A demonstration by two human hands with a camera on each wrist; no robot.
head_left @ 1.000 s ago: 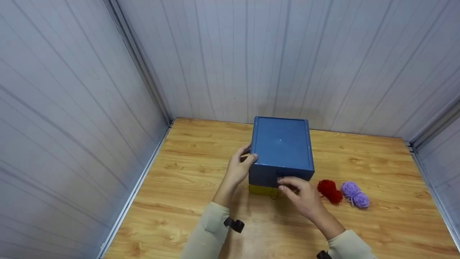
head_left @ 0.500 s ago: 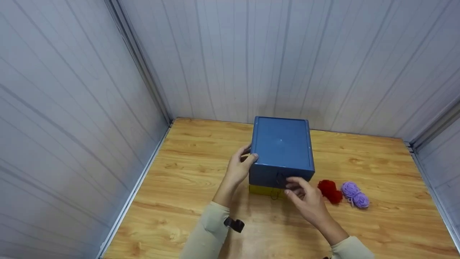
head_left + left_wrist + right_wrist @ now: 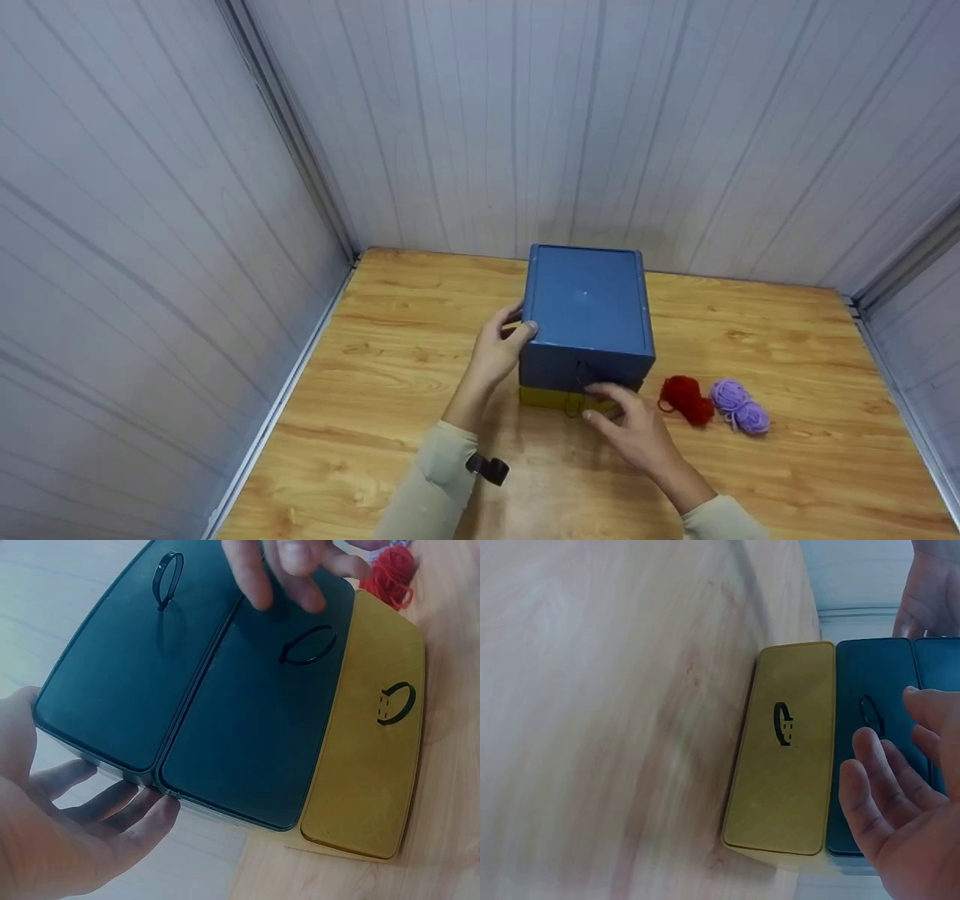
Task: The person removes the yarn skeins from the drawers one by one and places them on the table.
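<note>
A drawer box with a blue top (image 3: 587, 300) stands toward the back of the table. Its front has two dark blue drawer faces (image 3: 251, 720) and a yellow drawer (image 3: 780, 795) at the bottom, each with a black loop pull (image 3: 401, 703). My left hand (image 3: 496, 352) holds the box at its front left corner, thumb over the top edge and fingers along the side. Before the front, my right hand (image 3: 631, 426) hovers with loosely bent fingers (image 3: 870, 795) close to the middle drawer's black loop (image 3: 311, 645). Nothing shows in its grasp.
Right of the box lie a red yarn bundle (image 3: 686, 400) and a purple yarn bundle (image 3: 740, 406). Pale panel walls (image 3: 480, 150) enclose the wooden table (image 3: 397, 337) at the back and both sides.
My right hand has come away from the upper drawer's loop, first to the right, then down toward the lower drawers. The left hand and the box stay in place.
</note>
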